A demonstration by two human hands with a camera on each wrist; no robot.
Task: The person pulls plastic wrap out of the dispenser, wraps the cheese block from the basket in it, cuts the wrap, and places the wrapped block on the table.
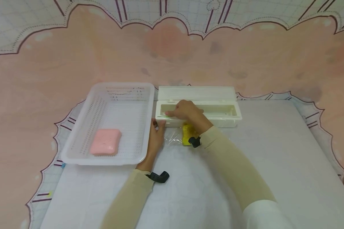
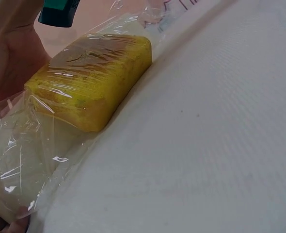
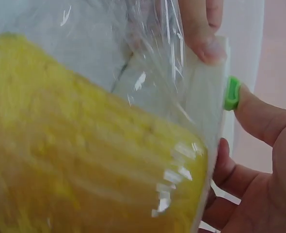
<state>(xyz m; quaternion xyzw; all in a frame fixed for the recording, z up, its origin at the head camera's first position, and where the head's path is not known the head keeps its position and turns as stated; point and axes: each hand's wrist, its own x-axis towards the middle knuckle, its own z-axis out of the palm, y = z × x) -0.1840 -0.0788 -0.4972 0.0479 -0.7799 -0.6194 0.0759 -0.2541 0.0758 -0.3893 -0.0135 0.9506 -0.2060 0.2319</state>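
A long white cling film dispenser [image 1: 223, 122] stands at the table's back, its lid [image 1: 196, 93] raised. My left hand [image 1: 157, 136] grips the dispenser's left end, its fingertips [image 3: 211, 51] on the front wall. My right hand [image 1: 187, 109] reaches over the front edge, its thumb against a small green slide cutter [image 3: 232, 93] near the left end; its other fingers are bent. Clear film [image 2: 31, 155] hangs from the dispenser's front. Against it lies a yellow block [image 2: 104, 82] under wrinkled film, also visible below my right wrist. Whether it is sponge or soap I cannot tell.
Left of the dispenser is a white perforated plastic basket [image 1: 132, 127] with a pink rounded block [image 1: 105, 142] inside. Its right rim is close beside my left hand. A white cloth [image 1: 275, 152] covers the table, and a patterned peach sheet [image 1: 263, 60] lies behind.
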